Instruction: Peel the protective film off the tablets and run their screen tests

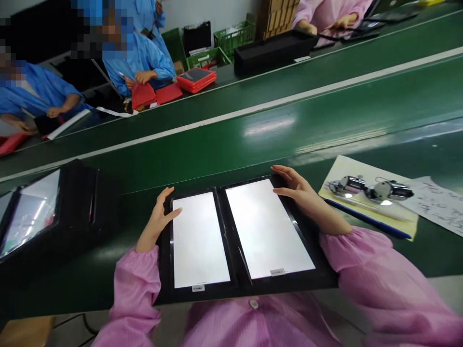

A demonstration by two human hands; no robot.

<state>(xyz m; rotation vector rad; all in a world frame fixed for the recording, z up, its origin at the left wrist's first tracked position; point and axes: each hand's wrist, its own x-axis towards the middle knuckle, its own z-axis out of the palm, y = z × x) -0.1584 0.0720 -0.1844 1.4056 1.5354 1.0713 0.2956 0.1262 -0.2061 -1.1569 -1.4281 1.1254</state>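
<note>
Two black-framed panels with glossy reflective screens lie side by side in front of me on the green bench. My left hand [157, 219] rests on the top left corner of the left panel [198, 241], thumb across the screen edge, fingers curled round the frame. At the far right corner of the right panel [265, 229], my right hand [302, 193] lies with fingers stretched and slightly bent over the frame. Both arms wear pink sleeves.
A black stand holding another screen [31, 212] sits at the left. To the right lie a yellow sheet [347, 168], a roll of clear tape pieces [372, 189], a blue pen [369, 219] and written paper [439, 202]. People in blue [141, 62] and pink [333, 14] work beyond the conveyor [253, 120].
</note>
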